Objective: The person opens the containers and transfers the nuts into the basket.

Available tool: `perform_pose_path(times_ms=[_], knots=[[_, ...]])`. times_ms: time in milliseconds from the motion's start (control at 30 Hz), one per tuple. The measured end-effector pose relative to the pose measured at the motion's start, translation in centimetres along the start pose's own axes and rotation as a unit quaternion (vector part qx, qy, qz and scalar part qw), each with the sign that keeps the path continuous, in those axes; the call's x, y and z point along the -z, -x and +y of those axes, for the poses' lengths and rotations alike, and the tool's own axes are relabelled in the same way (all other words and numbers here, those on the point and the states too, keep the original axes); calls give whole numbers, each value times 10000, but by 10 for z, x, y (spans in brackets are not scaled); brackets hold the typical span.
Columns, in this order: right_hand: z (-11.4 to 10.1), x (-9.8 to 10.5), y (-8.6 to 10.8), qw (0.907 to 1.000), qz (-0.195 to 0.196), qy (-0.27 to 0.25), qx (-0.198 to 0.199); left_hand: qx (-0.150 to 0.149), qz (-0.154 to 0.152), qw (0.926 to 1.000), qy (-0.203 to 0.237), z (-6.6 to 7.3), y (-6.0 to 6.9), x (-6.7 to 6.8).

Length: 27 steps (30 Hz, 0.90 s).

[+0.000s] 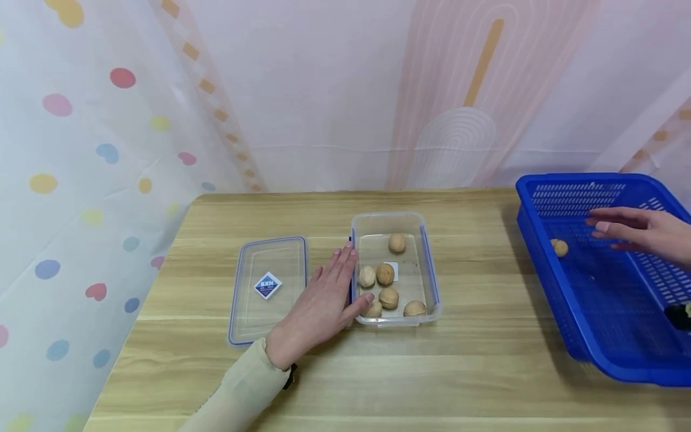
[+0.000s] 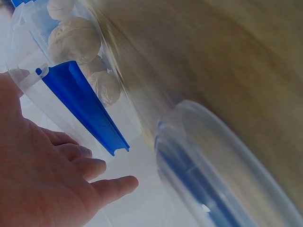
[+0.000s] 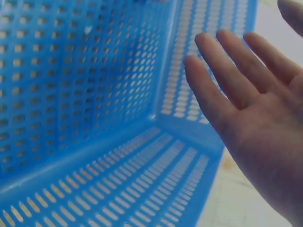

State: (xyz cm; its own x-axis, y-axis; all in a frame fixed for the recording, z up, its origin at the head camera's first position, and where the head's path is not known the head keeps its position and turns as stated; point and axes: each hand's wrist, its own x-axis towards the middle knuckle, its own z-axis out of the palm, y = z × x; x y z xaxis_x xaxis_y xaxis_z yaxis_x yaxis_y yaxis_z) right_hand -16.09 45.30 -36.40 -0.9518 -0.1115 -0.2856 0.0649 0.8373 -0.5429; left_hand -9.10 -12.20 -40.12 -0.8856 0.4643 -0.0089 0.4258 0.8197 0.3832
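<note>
A clear plastic container [image 1: 402, 219] with several walnuts [image 1: 388, 298] in it stands at the middle of the table. Along its left wall lies my left hand [image 1: 318, 306], fingers extended, thumb over the near left rim. The left wrist view has this hand [image 2: 52, 175] beside the container's blue side clip [image 2: 85, 106]. Over the blue basket [image 1: 561, 300] at the right hovers my right hand [image 1: 648, 231], holding nothing, with relaxed fingers. Near the basket's left wall sits a walnut [image 1: 559, 247]. In the right wrist view the hand [image 3: 255, 99] is spread beside the basket's perforated wall [image 3: 118, 179].
A clear lid [image 1: 291, 264] with a blue edge and a diamond-shaped label lies flat to the left of the container. The wooden table [image 1: 475, 360] meets a patterned cloth [image 1: 324, 90] behind and at the left.
</note>
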Motion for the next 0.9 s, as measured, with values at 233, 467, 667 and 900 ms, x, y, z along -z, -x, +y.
perform_pose_path(times_ms=[233,467,667,900], knots=[[-49,-7,37,9965,735,-229,334,-1,-64,9999,93,1,-2,0],[-61,-18,59,9652,1991,-1329,1051,23,-97,9998,197,0,-2,1],[-80,-22,71,9474,2386,-1671,1324,-20,-99,9995,287,-3,-1,3],[-99,-31,81,9366,2564,-1850,1512,-88,-100,9994,304,-6,0,5]])
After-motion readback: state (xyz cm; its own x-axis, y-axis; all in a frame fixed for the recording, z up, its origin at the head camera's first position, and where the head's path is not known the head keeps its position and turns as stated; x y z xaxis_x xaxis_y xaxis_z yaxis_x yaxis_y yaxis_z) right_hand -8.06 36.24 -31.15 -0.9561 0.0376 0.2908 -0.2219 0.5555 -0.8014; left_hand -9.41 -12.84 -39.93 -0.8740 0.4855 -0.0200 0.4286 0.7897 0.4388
